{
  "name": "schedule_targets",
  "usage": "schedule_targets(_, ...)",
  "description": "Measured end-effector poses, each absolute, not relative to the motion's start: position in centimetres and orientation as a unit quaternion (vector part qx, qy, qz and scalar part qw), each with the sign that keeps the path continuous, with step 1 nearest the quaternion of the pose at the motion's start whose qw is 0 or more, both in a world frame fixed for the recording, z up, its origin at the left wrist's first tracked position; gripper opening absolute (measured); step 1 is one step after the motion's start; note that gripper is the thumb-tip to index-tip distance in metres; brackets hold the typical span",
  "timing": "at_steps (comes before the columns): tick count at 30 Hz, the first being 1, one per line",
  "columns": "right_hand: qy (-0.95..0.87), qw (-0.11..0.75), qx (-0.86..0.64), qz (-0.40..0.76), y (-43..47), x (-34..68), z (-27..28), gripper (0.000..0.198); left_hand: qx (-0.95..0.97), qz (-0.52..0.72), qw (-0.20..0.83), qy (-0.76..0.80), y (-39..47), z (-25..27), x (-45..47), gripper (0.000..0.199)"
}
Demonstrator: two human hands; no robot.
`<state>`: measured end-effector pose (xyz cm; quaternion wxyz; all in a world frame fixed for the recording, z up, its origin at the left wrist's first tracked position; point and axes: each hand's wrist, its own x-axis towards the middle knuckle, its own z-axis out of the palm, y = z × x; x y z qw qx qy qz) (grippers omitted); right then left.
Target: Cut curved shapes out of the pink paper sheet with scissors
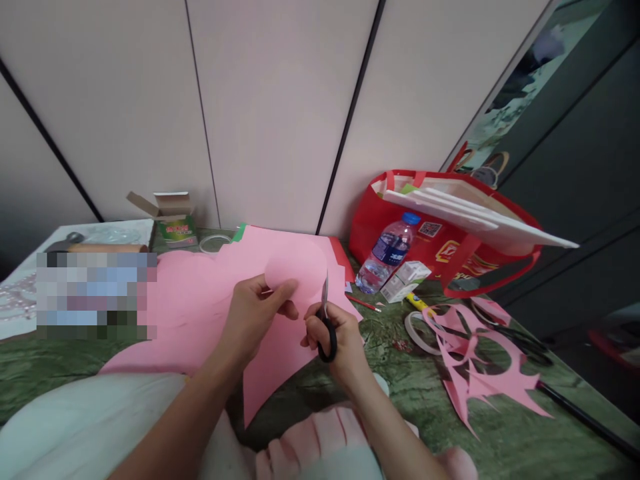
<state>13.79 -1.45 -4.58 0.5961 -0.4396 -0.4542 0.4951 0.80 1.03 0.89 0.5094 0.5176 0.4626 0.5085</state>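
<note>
Between thumb and fingers, my left hand (pixel 260 303) pinches a rounded piece of pink paper (pixel 295 267) at its lower edge. Just to the right, my right hand (pixel 337 333) is closed round the black handles of a pair of scissors (pixel 326 333). The blades point upward beside the right edge of the rounded piece; whether they touch the paper I cannot tell. Underneath lie larger sheets of pink paper (pixel 280 363), and more pink paper (pixel 193 320) spreads out to the left.
Pink paper scraps (pixel 495 370) and a tape roll (pixel 423 333) lie at right. Behind them stand a red bag (pixel 445 233), a plastic bottle (pixel 387 253) and a small white carton (pixel 405 281). A red pencil (pixel 364 303) lies near the sheets. An opened green box (pixel 177 230) is at back left.
</note>
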Motion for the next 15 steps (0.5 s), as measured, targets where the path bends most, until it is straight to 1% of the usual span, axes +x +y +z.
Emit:
schedule_targets(11, -0.417, 0.62, -0.447, 0.491, -1.6, 13.31, -4.86, 0.025, 0.521, 0.515, 0.5, 0.463, 1.41, 0.14, 0.82, 0.025)
schedule_targets(13, -0.399, 0.644, -0.444, 0.478, -1.5, 13.54, -4.74, 0.028, 0.51, 0.522, 0.497, 0.47, 1.64, 0.01, 0.54, 0.024)
schedule_targets(15, -0.361, 0.687, -0.439, 0.452, -1.37, 13.83, -4.59, 0.029, 0.484, 0.535, 0.502, 0.477, 1.95, -0.1, 0.17, 0.022)
